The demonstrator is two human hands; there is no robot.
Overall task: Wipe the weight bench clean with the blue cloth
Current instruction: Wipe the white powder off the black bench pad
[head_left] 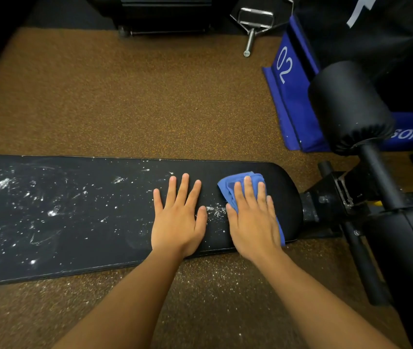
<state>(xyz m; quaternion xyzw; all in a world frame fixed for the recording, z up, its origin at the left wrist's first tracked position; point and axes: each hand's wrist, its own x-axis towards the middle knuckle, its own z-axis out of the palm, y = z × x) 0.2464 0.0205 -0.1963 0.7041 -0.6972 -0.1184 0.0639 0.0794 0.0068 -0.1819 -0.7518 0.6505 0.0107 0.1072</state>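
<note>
The black weight bench pad [74, 215] runs across the view from the left edge to its rounded right end. White powder specks and smears cover its left and middle parts, and a small patch lies between my hands. My right hand [252, 220] presses flat on the folded blue cloth [235, 181] near the pad's right end; the cloth shows past my fingertips and along my hand's right side. My left hand [179, 215] rests flat on the pad just left of it, fingers spread, holding nothing.
Brown speckled carpet [137, 102] surrounds the bench, with white powder on it below the pad. Black foam rollers [349, 107] and the bench frame [339, 197] stand at right. A blue soft box marked 02 [291, 91] and a metal cable handle [253, 23] lie beyond.
</note>
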